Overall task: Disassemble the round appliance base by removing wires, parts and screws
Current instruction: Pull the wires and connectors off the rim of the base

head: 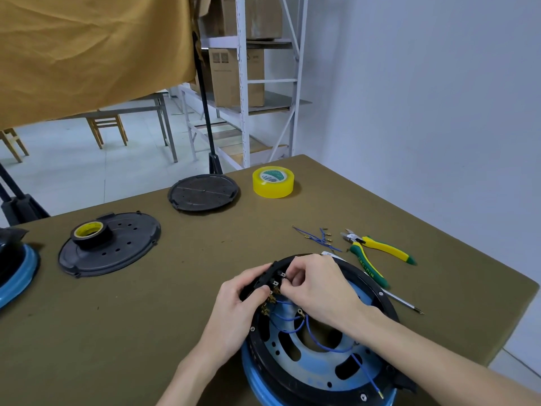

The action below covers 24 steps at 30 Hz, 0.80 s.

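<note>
round base [316,356] under both hands | left hand [234,312] grips black connector block [265,278] | right hand [319,285] pinches a terminal beside it

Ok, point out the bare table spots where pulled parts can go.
Bare cloth lies left of the left hand, below the cover with black tape. Another patch sits between the second cover and the round base. The cut wires, the pliers and the screwdriver crowd the base's right side.
</note>
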Available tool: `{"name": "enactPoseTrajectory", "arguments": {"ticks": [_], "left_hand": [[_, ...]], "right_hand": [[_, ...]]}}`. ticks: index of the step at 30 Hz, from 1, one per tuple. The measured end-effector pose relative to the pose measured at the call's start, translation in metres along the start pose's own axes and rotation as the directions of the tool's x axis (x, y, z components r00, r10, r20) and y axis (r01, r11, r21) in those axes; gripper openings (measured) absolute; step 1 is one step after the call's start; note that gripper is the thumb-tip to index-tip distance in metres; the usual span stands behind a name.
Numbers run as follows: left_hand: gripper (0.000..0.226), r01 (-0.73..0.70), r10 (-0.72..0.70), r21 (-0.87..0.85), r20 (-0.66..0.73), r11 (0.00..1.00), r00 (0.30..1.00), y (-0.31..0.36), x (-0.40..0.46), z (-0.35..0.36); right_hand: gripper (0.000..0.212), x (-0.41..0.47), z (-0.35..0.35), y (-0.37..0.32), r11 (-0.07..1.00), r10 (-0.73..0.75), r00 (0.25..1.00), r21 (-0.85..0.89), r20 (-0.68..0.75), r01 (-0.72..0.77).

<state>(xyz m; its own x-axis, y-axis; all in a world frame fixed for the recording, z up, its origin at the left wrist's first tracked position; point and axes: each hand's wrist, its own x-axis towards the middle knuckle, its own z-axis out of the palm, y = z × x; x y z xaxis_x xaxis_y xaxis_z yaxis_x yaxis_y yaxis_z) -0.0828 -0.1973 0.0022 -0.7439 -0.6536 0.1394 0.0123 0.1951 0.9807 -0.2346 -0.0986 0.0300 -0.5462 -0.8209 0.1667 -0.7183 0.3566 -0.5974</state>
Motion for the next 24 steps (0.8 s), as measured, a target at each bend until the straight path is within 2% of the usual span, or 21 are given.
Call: {"name": "enactPoseTrajectory", "arguments": {"ticks": [4,10,13,17,24], "left_hand": [[0.036,-0.002,0.002,-0.011,0.001,1.0,1.0,0.001,0.0,0.001],[0.042,0.014,-0.014,0.001,0.003,1.0,1.0,0.0,0.0,0.0],[0.041,0.016,-0.016,-0.014,0.005,1.0,1.0,0.0,-0.001,0.001],[0.04,0.013,-0.013,-0.014,-0.005,1.0,1.0,-0.002,0.0,0.001],[0.042,0.011,-0.012,-0.025,-0.008,1.0,1.0,-0.002,0.0,0.001]], "right_hand": [[0.007,-0.002,-0.002,0.0,0.999,0.024,1.0,0.034,0.001,-0.024],[0.003,-0.001,-0.006,-0.001,1.0,0.015,0.999,0.024,0.03,-0.016],[0.011,-0.008,-0.013,0.0,0.999,-0.001,0.999,0.042,0.046,-0.001],[0.011,-0.016,-0.021,-0.002,0.991,-0.104,0.994,-0.084,0.032,0.106],[0.015,-0.013,-0.017,-0.018,0.983,-0.03,0.996,-0.179,0.085,0.045]]}}
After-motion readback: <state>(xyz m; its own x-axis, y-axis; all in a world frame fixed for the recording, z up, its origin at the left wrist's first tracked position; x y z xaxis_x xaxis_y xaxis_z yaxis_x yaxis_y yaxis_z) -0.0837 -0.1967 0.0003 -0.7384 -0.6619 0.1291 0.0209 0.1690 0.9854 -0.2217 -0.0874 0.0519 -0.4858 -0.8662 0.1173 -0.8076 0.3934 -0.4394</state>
